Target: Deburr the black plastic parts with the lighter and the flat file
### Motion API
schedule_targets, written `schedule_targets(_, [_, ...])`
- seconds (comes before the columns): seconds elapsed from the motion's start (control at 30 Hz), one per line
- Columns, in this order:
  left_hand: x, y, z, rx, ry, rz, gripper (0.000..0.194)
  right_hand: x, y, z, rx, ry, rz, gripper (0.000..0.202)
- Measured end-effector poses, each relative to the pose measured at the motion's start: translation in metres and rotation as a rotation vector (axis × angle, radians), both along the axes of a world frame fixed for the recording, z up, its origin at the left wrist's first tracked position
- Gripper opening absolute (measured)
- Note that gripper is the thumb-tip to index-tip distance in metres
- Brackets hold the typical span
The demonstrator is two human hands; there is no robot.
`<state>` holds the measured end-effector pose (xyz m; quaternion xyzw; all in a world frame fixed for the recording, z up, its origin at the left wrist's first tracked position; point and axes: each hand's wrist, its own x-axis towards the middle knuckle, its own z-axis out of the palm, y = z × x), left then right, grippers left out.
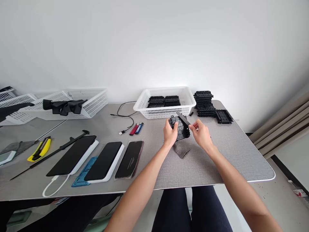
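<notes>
While both forearms are reached forward over the grey table, the left hand is turned inward, thumb laid across the face of a black tray, whose left side is gripped. The right hand is bent toward it, with the near end of a dark flat tool pinched between thumb and fingers.

Listed around: one white basket, placed just beyond the hands and blocking the way straight ahead, in which more black trays are held; one stack of trays, set at the basket's right; one single tray, laid beside the stack; one small black piece, near the basket. To the left are found a black cable, a red stick, a blue stick, three phones and a yellow cutter.

The gripped tray is held tilted between the two hands, above a grey cloth; the tool is slanted across its upper right part. Whether the two are touching cannot be told.
</notes>
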<state>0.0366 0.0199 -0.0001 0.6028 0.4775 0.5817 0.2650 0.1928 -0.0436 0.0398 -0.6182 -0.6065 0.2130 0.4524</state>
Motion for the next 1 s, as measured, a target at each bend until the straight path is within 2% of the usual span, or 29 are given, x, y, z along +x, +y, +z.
schedule_targets(0.3, [0.001, -0.002, 0.000, 0.029, -0.009, 0.029, 0.025, 0.001, 0.005, -0.009, -0.080, 0.119, 0.063, 0.030])
schedule_targets(0.47, [0.001, -0.002, 0.001, 0.023, -0.017, 0.041, 0.025, -0.001, 0.003, -0.005, -0.051, 0.051, 0.006, 0.028])
schedule_targets(0.63, [0.001, -0.003, 0.001, 0.014, -0.016, 0.038, 0.024, -0.003, 0.001, -0.003, 0.000, 0.013, 0.040, 0.026])
schedule_targets(0.73, [0.000, -0.001, -0.001, 0.008, -0.048, 0.037, 0.026, -0.003, 0.001, -0.003, 0.015, -0.004, -0.001, 0.026])
schedule_targets(0.87, [0.000, 0.008, -0.007, -0.032, -0.156, 0.026, 0.028, -0.001, 0.002, -0.004, 0.057, 0.093, -0.025, 0.029])
schedule_targets(1.0, [0.000, 0.015, -0.012, -0.178, -0.423, 0.004, 0.033, 0.000, 0.006, -0.008, 0.006, 0.253, -0.038, 0.038])
